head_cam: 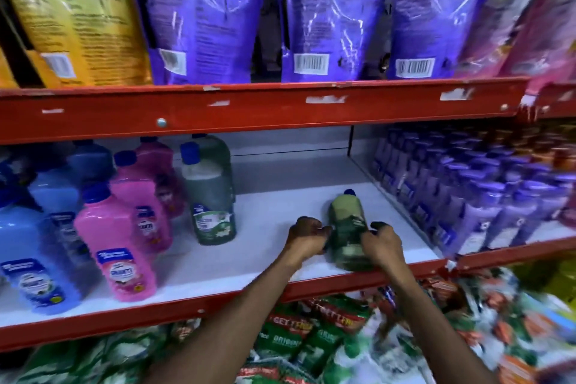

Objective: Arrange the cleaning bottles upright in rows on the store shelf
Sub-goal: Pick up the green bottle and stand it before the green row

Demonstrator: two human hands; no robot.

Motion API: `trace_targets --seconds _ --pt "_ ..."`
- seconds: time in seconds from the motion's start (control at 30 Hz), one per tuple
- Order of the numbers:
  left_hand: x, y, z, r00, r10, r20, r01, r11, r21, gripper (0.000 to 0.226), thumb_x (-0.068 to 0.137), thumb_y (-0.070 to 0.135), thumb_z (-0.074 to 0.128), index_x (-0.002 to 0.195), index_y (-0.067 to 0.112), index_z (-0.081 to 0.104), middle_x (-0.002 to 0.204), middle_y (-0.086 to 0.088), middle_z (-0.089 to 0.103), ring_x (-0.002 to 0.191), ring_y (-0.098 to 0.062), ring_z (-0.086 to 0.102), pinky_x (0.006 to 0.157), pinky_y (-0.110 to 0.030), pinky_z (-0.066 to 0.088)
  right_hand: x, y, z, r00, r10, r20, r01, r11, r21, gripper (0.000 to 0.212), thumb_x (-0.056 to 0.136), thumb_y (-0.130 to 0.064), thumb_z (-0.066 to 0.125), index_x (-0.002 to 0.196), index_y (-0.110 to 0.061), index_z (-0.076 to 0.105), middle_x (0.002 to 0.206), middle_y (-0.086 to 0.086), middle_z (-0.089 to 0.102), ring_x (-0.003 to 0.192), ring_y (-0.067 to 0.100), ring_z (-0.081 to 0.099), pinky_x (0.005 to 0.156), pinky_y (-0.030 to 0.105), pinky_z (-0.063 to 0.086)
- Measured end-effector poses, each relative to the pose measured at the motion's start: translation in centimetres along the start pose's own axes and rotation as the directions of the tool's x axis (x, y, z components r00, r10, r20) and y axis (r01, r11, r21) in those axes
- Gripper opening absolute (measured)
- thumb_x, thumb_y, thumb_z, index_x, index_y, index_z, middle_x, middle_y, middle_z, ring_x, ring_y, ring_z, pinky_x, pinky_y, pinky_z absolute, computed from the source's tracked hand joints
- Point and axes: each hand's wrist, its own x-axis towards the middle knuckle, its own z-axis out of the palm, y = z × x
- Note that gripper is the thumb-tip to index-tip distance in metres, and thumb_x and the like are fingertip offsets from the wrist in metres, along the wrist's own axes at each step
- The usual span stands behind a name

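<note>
A green cleaning bottle with a blue cap lies on the white shelf board, cap pointing to the back. My left hand grips its left side and my right hand grips its right side, near the shelf's front edge. Two more green bottles stand upright one behind the other at mid-left. Pink bottles and blue bottles stand in rows further left.
Purple spray bottles fill the right part of the shelf in tight rows. A red shelf beam runs overhead with purple and yellow pouches above it. Green and red sachets lie heaped on the level below.
</note>
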Motion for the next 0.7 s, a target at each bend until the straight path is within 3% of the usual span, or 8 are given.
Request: trace_targets --seconds 0.1,0.17,0.23,0.3,0.37,0.5,0.63,0.7 --pt "2.7 -1.4 1.5 0.999 0.0 0.053 0.001 1.0 -0.008 0.025 0.076 0.024 0.067 0.068 0.0 0.066 0.072 -0.024 0.066 0.071 -0.033 0.068 0.071 -0.052 0.057 0.5 0.2 -0.2 1.0 0.0 0.004 0.0 0.998 0.067 0.021 0.084 -0.006 0.052 0.1 0.0 0.065 0.089 0.021 0.064 0.07 0.032 0.058 0.059 0.034 0.035" --pt "2.1 -1.3 1.3 0.999 -0.003 0.053 0.007 0.996 -0.088 0.017 0.075 0.015 0.068 0.074 -0.002 0.07 0.083 -0.028 0.071 0.077 -0.031 0.069 0.078 -0.057 0.057 0.3 0.3 -0.2 1.0 -0.007 -0.004 0.008 0.994 0.106 0.013 0.082 -0.004 0.053 0.085 -0.002 0.065 0.072 0.015 0.061 0.062 0.029 0.052 0.051 0.033 0.034" --pt "0.3 -0.5 0.5 1.0 0.014 0.02 -0.01 0.98 -0.198 0.012 0.079 0.003 0.068 0.088 -0.004 0.072 0.099 -0.029 0.073 0.09 -0.032 0.07 0.087 -0.054 0.056 -0.2 0.1 0.1 0.999 -0.033 0.007 0.032 0.986 0.162 0.014 0.081 -0.005 0.056 0.088 -0.006 0.068 0.078 0.011 0.067 0.072 0.027 0.059 0.056 0.032 0.041" --pt "-1.4 -0.4 -0.9 0.999 0.042 -0.012 -0.044 0.962 -0.269 0.022 0.08 -0.007 0.067 0.101 -0.003 0.07 0.108 -0.026 0.072 0.101 -0.036 0.069 0.094 -0.05 0.056 -1.0 -0.4 1.0 0.997 -0.08 0.023 0.073 0.97 0.232 0.027 0.079 -0.008 0.062 0.104 -0.012 0.07 0.098 0.007 0.073 0.089 0.024 0.066 0.073 0.036 0.055" --pt "-2.8 -0.7 -2.9 0.994 0.101 -0.042 -0.109 0.955 -0.276 0.033 0.079 -0.009 0.067 0.11 0.002 0.067 0.113 -0.021 0.071 0.102 -0.036 0.069 0.095 -0.048 0.056 -2.2 -1.6 1.9 0.99 -0.139 0.026 0.123 0.938 0.325 0.039 0.077 -0.006 0.067 0.115 -0.014 0.067 0.108 0.004 0.072 0.096 0.022 0.067 0.085 0.042 0.058" --pt "-6.3 -2.4 -8.1 0.968 0.186 -0.167 -0.223 0.944 -0.241 0.045 0.079 -0.01 0.068 0.117 0.013 0.06 0.111 -0.007 0.069 0.091 -0.021 0.065 0.085 -0.038 0.057 -5.2 -4.6 4.8 0.961 -0.273 0.051 0.226 0.876 0.426 0.048 0.072 -0.002 0.072 0.117 -0.018 0.063 0.111 -0.001 0.071 0.097 0.017 0.069 0.082 0.041 0.06" --pt "-9.1 -4.9 -12.5 0.929 0.217 -0.3 -0.277 0.945 -0.175 0.05 0.079 -0.015 0.063 0.118 0.015 0.055 0.109 -0.003 0.071 0.098 -0.014 0.069 0.083 -0.024 0.057 -8.1 -7.2 8.9 0.925 -0.372 0.075 0.303 0.844 0.443 0.05 0.07 0.003 0.075 0.114 -0.017 0.063 0.105 -0.006 0.07 0.092 0.006 0.066 0.065 0.013 0.056" --pt "-9.8 -6.2 -14.0 0.91 0.215 -0.354 -0.285 0.945 -0.16 0.052 0.08 -0.017 0.06 0.123 0.012 0.052 0.111 -0.006 0.072 0.1 -0.012 0.07 0.084 -0.022 0.056 -9.0 -8.2 11.0 0.915 -0.397 0.078 0.323 0.833 0.448 0.048 0.071 0.004 0.074 0.113 -0.016 0.063 0.104 -0.005 0.07 0.09 0.003 0.066 0.059 0.007 0.052"
